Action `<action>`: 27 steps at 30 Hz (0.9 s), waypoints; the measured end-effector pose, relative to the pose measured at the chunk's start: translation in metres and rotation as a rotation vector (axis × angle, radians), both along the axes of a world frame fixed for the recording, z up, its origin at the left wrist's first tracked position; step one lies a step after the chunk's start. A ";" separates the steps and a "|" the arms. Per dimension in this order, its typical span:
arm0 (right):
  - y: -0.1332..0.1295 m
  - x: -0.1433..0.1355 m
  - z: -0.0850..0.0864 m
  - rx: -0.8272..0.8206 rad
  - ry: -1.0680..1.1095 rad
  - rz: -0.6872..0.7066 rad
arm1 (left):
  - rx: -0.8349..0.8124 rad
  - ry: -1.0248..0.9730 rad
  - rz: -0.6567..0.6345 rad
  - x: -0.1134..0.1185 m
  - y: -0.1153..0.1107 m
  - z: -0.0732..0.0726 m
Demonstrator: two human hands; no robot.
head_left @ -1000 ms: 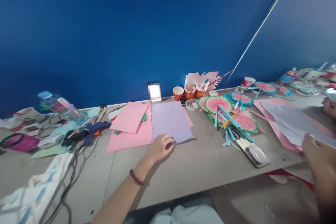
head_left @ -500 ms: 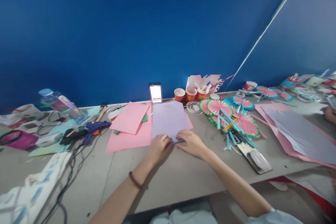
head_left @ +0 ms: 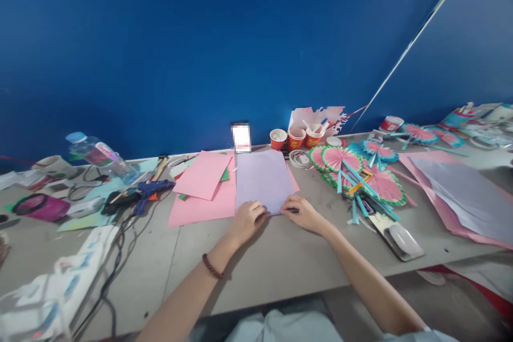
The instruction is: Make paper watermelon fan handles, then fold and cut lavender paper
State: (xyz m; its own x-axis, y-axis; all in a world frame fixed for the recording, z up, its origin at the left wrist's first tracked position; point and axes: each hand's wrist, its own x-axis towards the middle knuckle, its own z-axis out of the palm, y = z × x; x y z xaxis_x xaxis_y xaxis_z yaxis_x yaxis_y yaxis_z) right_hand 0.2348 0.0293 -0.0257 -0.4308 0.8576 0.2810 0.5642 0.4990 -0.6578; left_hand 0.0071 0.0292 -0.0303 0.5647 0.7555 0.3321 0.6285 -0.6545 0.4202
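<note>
1. Right hand (head_left: pixel 302 214) has shifted outward along the near edge of the lilac sheet (head_left: pixel 262 179), leaving a wider gap from the left hand (head_left: pixel 247 220), which has barely moved.
2. Nearest, toward 11 o'clock, the left hand has its fingers curled over that edge, apparently pinching it; toward 1 o'clock, the right hand seems to pinch it near the corner. Both thumbs are partly hidden.
3. Lying on the worktop (head_left: pixel 288 272) at 12 o'clock, the lilac sheet overlaps pink paper. Handling looks barely begun: the sheet is laid out and its near edge is between the fingers, perhaps slightly turned, though too small to tell. Most of its surface remains flat, with no clear crease across it.
4. Flat pink sheets (head_left: pixel 200 176) at 11 o'clock look unworked. Toward 1 o'clock, pleated fans (head_left: pixel 340 159) with green edging appear already formed.
5. Farthest, around 12 o'clock, a lit phone (head_left: pixel 241 138) stands against the blue wall (head_left: pixel 248 43), left of the paper cups (head_left: pixel 296 140).
</note>
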 end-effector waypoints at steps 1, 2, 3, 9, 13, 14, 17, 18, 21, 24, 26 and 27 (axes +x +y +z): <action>0.000 0.001 0.001 -0.021 0.007 0.007 | -0.006 0.004 0.000 0.000 0.000 0.000; 0.000 0.003 0.002 -0.048 0.008 0.015 | -0.013 0.009 -0.002 0.000 0.001 0.000; 0.000 0.004 0.005 -0.080 0.005 0.016 | -0.021 0.013 -0.002 0.000 0.001 0.000; -0.001 0.008 0.017 -0.284 -0.022 -0.036 | -0.049 0.018 0.007 -0.001 0.002 -0.002; -0.001 0.010 0.016 -0.302 -0.029 -0.061 | -0.012 0.051 0.018 -0.001 0.002 -0.003; -0.001 0.010 0.015 -0.303 -0.030 -0.071 | -0.006 0.060 0.017 -0.001 0.002 -0.003; -0.001 0.011 0.014 -0.316 -0.028 -0.106 | -0.004 0.063 0.013 -0.002 0.002 -0.003; -0.001 0.012 0.014 -0.322 -0.031 -0.118 | -0.008 0.055 0.012 -0.001 0.002 -0.002; 0.000 0.016 0.017 -0.340 -0.055 -0.141 | -0.044 0.015 0.022 -0.001 0.004 -0.002; 0.002 0.023 0.020 -0.368 -0.073 -0.136 | -0.115 -0.031 0.050 -0.001 0.007 -0.001; 0.003 0.028 0.022 -0.396 -0.072 -0.137 | -0.162 -0.041 0.065 -0.001 0.009 0.001; 0.003 0.030 0.022 -0.409 -0.070 -0.137 | -0.182 -0.042 0.069 0.000 0.009 0.002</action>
